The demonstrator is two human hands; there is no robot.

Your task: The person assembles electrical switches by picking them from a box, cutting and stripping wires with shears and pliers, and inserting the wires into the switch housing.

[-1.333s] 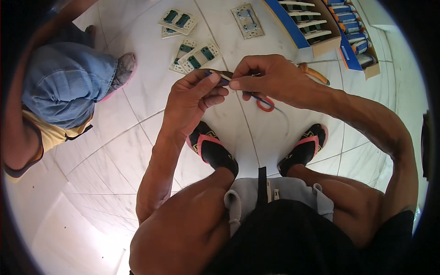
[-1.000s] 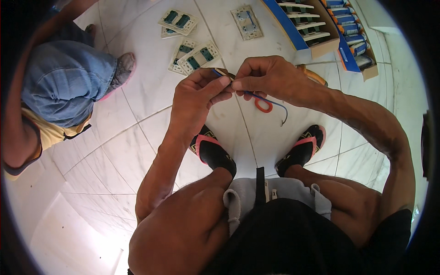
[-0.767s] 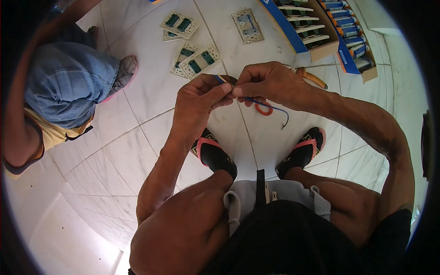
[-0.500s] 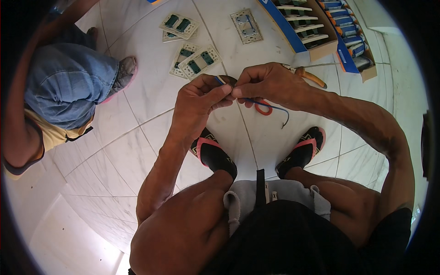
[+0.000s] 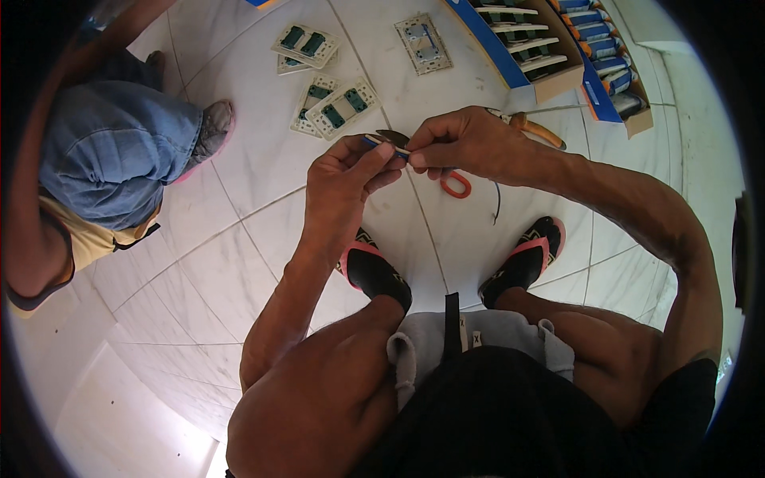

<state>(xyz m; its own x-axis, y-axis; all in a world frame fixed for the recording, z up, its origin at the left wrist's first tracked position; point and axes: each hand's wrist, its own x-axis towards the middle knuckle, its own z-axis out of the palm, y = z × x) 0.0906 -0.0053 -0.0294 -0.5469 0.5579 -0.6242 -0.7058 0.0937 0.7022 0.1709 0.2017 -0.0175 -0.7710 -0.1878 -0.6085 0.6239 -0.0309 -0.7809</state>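
Observation:
My left hand [image 5: 344, 169] is closed in a pinch on a small blue-and-white piece [image 5: 371, 141], mostly covered by the fingers. Thumb and fingertips of my right hand [image 5: 464, 147] close on a blue wire [image 5: 499, 195] where it meets that piece. The wire's loose end, dark at the tip, hangs past the right hand's underside. Behind the hands on the floor lies a cutting tool with a dark blade and an orange-red loop handle [image 5: 457, 185]; its middle is hidden. Beyond the right wrist lie pliers with orange-yellow grips [image 5: 545, 133].
Several socket plates with green inserts [image 5: 344, 109] lie on the tiled floor [image 5: 263, 151] ahead. A single plate [image 5: 424, 45] sits farther back. Two cartons hold plates [image 5: 529, 45] and blue-orange packets [image 5: 599, 40]. At left crouches another person in jeans [image 5: 119, 143].
My fingertips have shifted slightly, and more of the blue piece shows between them. The wire's visible stretch is shorter, with its loop now mostly behind the right hand.

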